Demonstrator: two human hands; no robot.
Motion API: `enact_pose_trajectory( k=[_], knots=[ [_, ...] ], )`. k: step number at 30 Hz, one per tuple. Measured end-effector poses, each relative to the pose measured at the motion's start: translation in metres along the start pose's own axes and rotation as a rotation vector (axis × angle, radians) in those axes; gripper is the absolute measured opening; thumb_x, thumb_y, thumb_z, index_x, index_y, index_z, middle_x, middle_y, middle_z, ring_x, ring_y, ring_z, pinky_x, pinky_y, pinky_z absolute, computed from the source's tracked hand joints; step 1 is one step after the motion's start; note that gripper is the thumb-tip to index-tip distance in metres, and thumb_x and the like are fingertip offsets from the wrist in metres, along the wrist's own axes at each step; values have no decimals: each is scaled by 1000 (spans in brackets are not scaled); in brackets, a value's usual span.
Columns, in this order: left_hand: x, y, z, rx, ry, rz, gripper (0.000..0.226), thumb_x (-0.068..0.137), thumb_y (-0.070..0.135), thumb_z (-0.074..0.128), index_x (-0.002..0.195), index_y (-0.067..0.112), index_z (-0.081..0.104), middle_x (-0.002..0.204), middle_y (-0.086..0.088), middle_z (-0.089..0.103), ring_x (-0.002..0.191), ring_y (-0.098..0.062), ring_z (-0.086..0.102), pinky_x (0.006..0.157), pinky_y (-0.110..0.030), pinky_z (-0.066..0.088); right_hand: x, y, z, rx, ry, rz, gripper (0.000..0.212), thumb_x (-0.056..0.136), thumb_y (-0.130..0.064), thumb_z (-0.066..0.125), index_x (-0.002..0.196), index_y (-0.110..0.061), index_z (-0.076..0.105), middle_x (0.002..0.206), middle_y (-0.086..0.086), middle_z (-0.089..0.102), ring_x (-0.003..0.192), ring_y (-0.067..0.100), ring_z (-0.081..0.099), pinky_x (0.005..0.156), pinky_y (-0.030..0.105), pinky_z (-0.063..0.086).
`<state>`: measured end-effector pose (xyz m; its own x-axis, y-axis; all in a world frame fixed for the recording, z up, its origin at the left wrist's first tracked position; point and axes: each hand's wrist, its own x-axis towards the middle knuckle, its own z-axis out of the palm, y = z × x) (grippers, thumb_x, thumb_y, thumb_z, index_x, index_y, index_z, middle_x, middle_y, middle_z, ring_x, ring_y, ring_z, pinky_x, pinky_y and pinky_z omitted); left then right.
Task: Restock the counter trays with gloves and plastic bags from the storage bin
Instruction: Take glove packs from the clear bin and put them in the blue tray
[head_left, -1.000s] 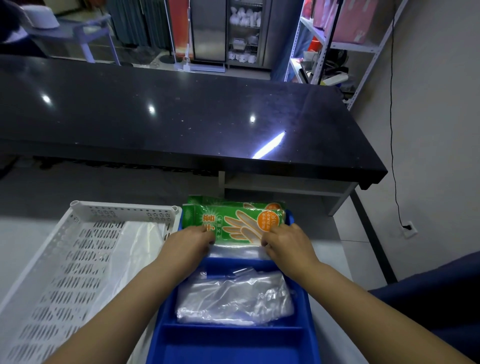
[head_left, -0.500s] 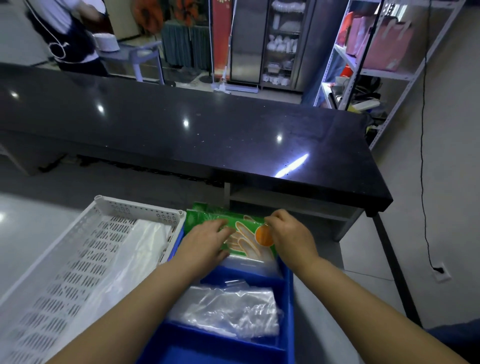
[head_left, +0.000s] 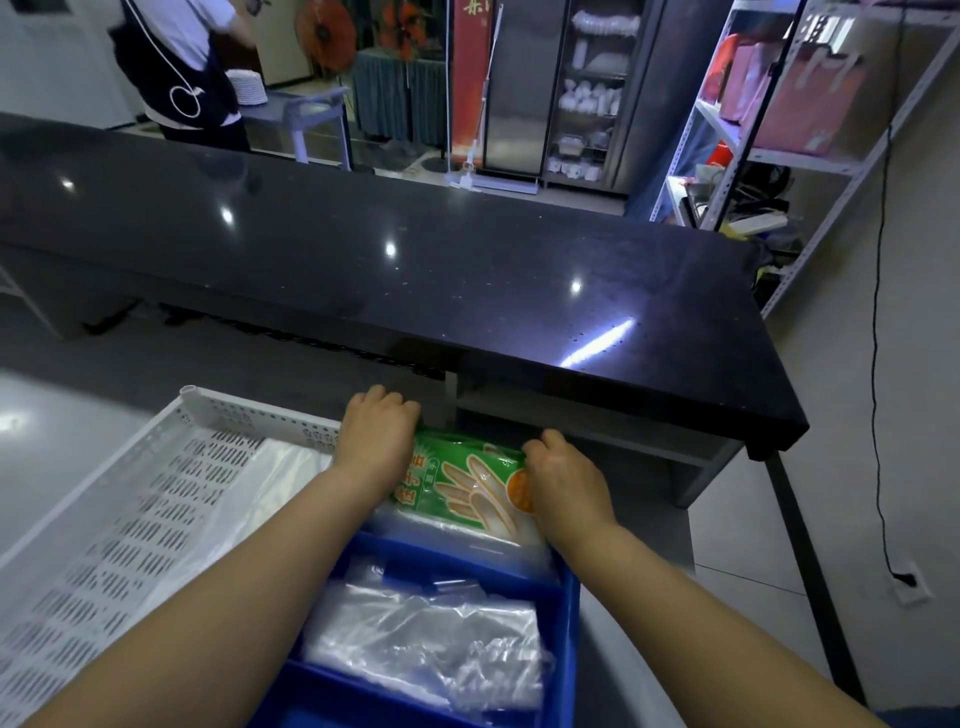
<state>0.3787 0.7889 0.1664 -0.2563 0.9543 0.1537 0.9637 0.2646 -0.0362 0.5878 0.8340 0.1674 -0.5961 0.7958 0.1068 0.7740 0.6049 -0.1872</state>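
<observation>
A green pack of gloves (head_left: 462, 483) lies in the far compartment of the blue divided tray (head_left: 569, 613), on top of clear plastic. My left hand (head_left: 376, 441) is curled over the pack's left far end. My right hand (head_left: 563, 480) grips its right edge with bent fingers. In the compartment nearer to me lies a heap of clear plastic bags (head_left: 431, 644). Left of the blue tray stands a white perforated bin (head_left: 124, 509) with a sheet of clear plastic (head_left: 275, 499) inside it.
A long black counter (head_left: 415, 270) runs across just beyond the trays, its overhang right above my hands. A person (head_left: 182, 67) stands behind it at the far left. Metal shelving (head_left: 779, 156) and a wall cable (head_left: 878, 364) are on the right.
Both hands have slid further along the green pack towards the counter, the left one now past its far end. The view has tilted up, showing more of the room.
</observation>
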Motion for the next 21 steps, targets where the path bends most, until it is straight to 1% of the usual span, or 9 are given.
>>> enact_pose_trajectory(
  k=[3,5,7,8,10,14,17,19,21],
  knots=[
    [-3,-1,1,-89,43,-24,23,82,6,51,101,11,63,100,-9,63,100,-31,49,80,-37,34,0,2,-1,11,7,-5,20,88,-14,57,108,-7,58,110,11,53,87,30,58,72,41,52],
    [-12,-2,1,-159,106,-45,30,82,5,54,111,10,61,108,-13,62,104,-34,49,84,-40,36,-1,4,-1,17,43,-30,24,88,-16,58,111,-7,58,111,11,53,86,30,58,71,42,53],
    [-25,-8,-2,-210,168,-91,40,81,3,56,120,7,57,115,-16,60,106,-36,51,87,-43,39,-5,2,-1,24,102,-98,31,84,-18,65,112,-6,60,108,11,56,82,29,60,63,39,53],
    [-34,-12,-4,-234,182,-118,41,80,1,57,120,6,57,115,-17,60,104,-37,52,86,-44,40,-7,-1,-1,31,128,-142,31,80,-19,69,107,-5,63,103,11,60,76,28,61,57,36,52],
    [-56,-22,-7,-277,175,-168,34,80,1,58,113,5,61,109,-16,63,99,-36,54,83,-45,43,-10,-11,-2,9,159,-223,27,72,-21,77,92,-5,69,87,11,64,65,27,60,47,31,45],
    [-110,-44,-13,-307,139,-248,20,83,5,59,101,8,68,101,-12,68,92,-32,59,78,-41,45,-16,-42,2,27,175,-287,7,66,-4,75,70,-8,69,66,10,64,57,30,59,42,33,44],
    [-145,-60,-21,-274,104,-292,16,84,10,60,96,14,69,98,-6,70,87,-28,61,76,-37,47,-23,-72,4,23,132,-351,7,68,-6,72,66,-11,68,62,6,63,58,26,57,45,29,41],
    [-168,-73,-26,-252,92,-306,14,84,13,62,95,15,70,95,-4,72,85,-27,63,75,-37,48,-28,-97,2,18,100,-411,5,69,-9,70,68,-13,70,64,4,65,60,25,58,50,31,45],
    [-194,-90,-30,-235,89,-325,12,81,12,65,92,15,71,90,-4,73,80,-28,64,71,-36,49,-33,-125,1,-5,69,-459,3,71,-10,68,70,-13,69,65,5,64,61,25,57,48,30,44]
  ],
)
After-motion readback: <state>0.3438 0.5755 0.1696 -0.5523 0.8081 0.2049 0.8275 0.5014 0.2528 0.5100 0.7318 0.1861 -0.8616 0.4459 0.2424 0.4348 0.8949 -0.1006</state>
